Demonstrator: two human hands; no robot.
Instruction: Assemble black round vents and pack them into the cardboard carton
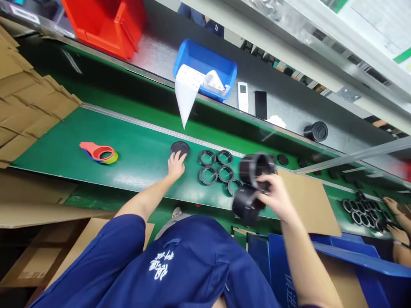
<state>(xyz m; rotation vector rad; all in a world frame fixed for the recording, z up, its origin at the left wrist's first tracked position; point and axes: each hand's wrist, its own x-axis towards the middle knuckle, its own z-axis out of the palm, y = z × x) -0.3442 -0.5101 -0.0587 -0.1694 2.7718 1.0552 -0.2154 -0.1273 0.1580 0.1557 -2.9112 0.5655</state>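
A flat black round cap (180, 147) lies on the green bench (141, 149). My left hand (176, 165) has its fingers closed on the cap's near edge. To the right of it sit several black rings (208, 175) in a loose cluster. My right hand (273, 196) grips two black cylinders (247, 205), one above the other in the picture, lifted just past the rings. Both cylinders are blurred by motion, and the upper one turns an open end toward my fingers. How the fingers wrap inside is partly hidden.
Tape rolls in an orange holder (99, 152) lie at the left, near stacked cardboard (28, 98). A cardboard sheet (306, 199) is on the right. The shelf holds a red bin (109, 30), a blue bin (208, 60) and a phone (260, 105). A co-worker's hands (398, 235) are far right.
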